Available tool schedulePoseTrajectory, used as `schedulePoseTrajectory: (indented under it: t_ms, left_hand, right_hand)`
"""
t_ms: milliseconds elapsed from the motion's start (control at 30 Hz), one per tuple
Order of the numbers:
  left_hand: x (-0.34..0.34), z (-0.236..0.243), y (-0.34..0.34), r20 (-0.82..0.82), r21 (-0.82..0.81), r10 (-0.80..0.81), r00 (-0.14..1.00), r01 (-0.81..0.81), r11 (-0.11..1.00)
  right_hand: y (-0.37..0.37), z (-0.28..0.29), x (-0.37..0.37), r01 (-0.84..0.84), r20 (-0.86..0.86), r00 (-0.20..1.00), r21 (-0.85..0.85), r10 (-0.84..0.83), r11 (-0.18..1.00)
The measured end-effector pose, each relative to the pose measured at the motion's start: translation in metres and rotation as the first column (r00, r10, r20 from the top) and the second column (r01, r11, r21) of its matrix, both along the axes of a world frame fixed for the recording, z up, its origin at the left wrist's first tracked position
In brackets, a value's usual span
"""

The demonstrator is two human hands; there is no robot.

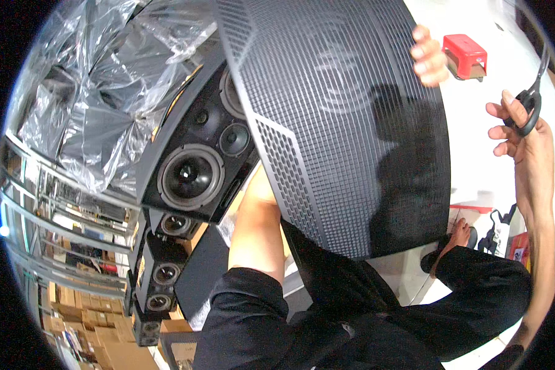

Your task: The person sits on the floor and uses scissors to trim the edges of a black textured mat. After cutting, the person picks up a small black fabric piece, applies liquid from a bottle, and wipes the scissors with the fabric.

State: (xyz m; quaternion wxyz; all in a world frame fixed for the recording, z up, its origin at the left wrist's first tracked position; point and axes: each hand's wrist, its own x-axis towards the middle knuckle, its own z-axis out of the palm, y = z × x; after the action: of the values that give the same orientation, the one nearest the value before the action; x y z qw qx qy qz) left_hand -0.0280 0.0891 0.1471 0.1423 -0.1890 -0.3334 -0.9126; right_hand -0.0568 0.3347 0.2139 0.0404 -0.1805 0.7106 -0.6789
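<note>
Item one: the grille panel point(345, 123), a large dark perforated metal sheet, curved, filling the upper middle of the view and tilted across the front of the speaker cabinet point(197, 154). Your left forearm runs up from the lower edge and passes behind the panel's lower left edge; your left hand point(260, 185) is mostly hidden there, so you cannot tell how it grips or whether it holds the panel at all.

Item two: another hand point(430, 57), fingers curled over the panel's upper right edge (whose hand it is cannot be told from this view).

Item three: your right hand point(519, 126), raised well to the right of the panel and apart from it, fingers loosely spread, thumb and a finger through the loops of a pair of scissors point(534, 92) whose blades point upward.

Item four: the speaker cabinet, black, its round drivers exposed on the left half, the panel overlapping its right side. Crumpled clear plastic wrap point(105, 80) lies over its top left.

Item five: more black speakers point(160, 271) stacked below the cabinet, cardboard boxes point(92, 320) beyond them.

Item six: a red stool point(465, 52) on the pale floor, upper right, near the other hand.
</note>
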Motion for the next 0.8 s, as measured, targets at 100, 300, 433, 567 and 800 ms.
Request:
schedulePoseTrajectory:
  t_ms: [100,300,433,567,800]
  left_hand:
    - [0.098,0.015,-0.034,0.120,-0.050,0.366,0.923,-0.362,0.931]
    - [0.278,0.053,-0.059,0.183,-0.090,0.834,0.521,-0.836,0.542]
    - [0.321,0.032,-0.090,0.131,0.140,0.896,0.424,-0.903,0.406]
    - [0.430,0.015,-0.083,0.235,0.118,0.962,0.141,-0.986,0.116]
    - [0.426,-0.011,-0.135,0.192,0.281,0.962,0.193,-0.950,0.135]
  right_hand:
    - [-0.024,-0.014,-0.012,-0.173,0.027,0.984,-0.078,0.175,0.982]
    - [-0.080,-0.013,0.013,-0.461,-0.043,0.877,-0.356,0.479,0.813]
    - [-0.098,0.023,0.034,-0.559,-0.110,0.815,-0.404,0.568,0.724]
    - [-0.138,0.014,0.104,-0.687,0.057,0.557,-0.529,0.829,0.498]
    - [-0.174,0.015,0.112,-0.738,0.072,0.447,-0.535,0.892,0.413]
